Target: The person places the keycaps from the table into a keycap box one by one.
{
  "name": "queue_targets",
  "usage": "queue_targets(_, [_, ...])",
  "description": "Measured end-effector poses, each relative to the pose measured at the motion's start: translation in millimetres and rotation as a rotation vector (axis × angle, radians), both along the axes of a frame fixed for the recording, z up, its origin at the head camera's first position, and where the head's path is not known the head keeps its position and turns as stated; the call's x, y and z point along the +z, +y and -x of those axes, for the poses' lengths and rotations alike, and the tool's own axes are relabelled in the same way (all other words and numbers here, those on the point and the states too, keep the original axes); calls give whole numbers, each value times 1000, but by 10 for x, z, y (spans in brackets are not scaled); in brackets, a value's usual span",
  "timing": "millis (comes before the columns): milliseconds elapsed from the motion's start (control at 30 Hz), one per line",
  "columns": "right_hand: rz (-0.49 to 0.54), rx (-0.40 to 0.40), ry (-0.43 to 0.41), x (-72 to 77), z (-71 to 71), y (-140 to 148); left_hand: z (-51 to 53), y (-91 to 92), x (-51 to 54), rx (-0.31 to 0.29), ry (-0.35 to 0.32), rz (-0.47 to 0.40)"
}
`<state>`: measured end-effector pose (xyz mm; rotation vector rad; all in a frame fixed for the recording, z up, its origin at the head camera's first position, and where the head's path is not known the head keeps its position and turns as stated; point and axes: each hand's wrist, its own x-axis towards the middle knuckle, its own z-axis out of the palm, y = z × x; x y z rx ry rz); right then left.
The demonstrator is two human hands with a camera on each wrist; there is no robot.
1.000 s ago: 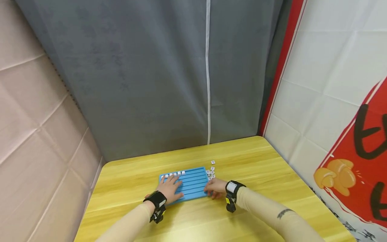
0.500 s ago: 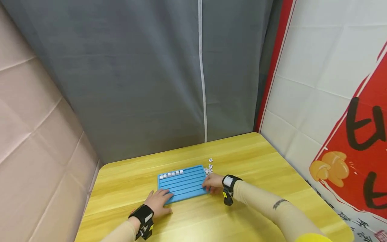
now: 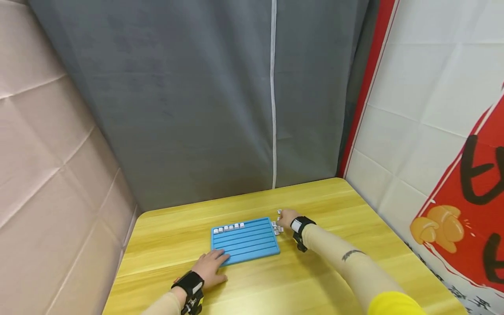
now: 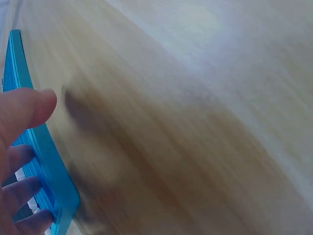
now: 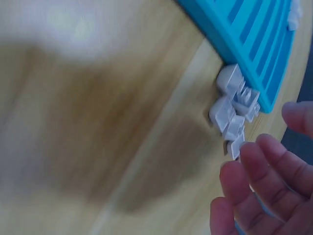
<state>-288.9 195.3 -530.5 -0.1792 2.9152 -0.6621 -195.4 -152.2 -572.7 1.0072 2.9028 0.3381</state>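
Note:
A blue ridged tray (image 3: 248, 245) lies on the table, with a row of several white keycaps (image 3: 231, 227) along its far left edge. My left hand (image 3: 208, 267) rests at the tray's near left corner. In the left wrist view its fingers (image 4: 22, 192) reach over the rim while the thumb stands apart. Beyond the tray's right end, my right hand (image 3: 288, 217) is over a small group of loose white keycaps (image 3: 275, 228). Seen from the right wrist, the fingers (image 5: 259, 169) are spread and loosely bent beside the keycaps (image 5: 230, 107), thumb apart, holding nothing visible.
The wooden table (image 3: 165, 245) carries all of this. A grey curtain (image 3: 197, 109) hangs behind it, a pale cloth wall (image 3: 51, 175) stands at the left, and a white and red banner (image 3: 425, 131) is at the right.
My left hand has drawn back from the tray's middle to its near left corner. My right hand has left the tray's right edge and moved away from me to the loose keycaps.

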Motion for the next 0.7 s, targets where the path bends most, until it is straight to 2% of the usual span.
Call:
queue_targets(67, [-37, -27, 3, -9, 41, -30, 2, -10, -16, -1, 9, 6])
queue_targets(167, [-72, -64, -4, -32, 82, -63, -7, -12, 25, -12, 5, 15])
queue_targets(300, [-94, -91, -34, -73, 93, -45, -18, 46, 155, -13, -9, 43])
queue_targets(433, [-102, -89, -28, -89, 89, -36, -30, 86, 348, 2, 35, 99])
queue_targets(533, [-110, -95, -22, -92, 74, -26, -26, 113, 475, 21, 44, 141])
queue_targets(667, [-126, -81, 0, -114, 57, -50, -25, 118, 527, 66, 11, 196])
queue_targets(700, [-129, -72, 8, -119, 51, -59, -13, 108, 502, 73, 14, 206])
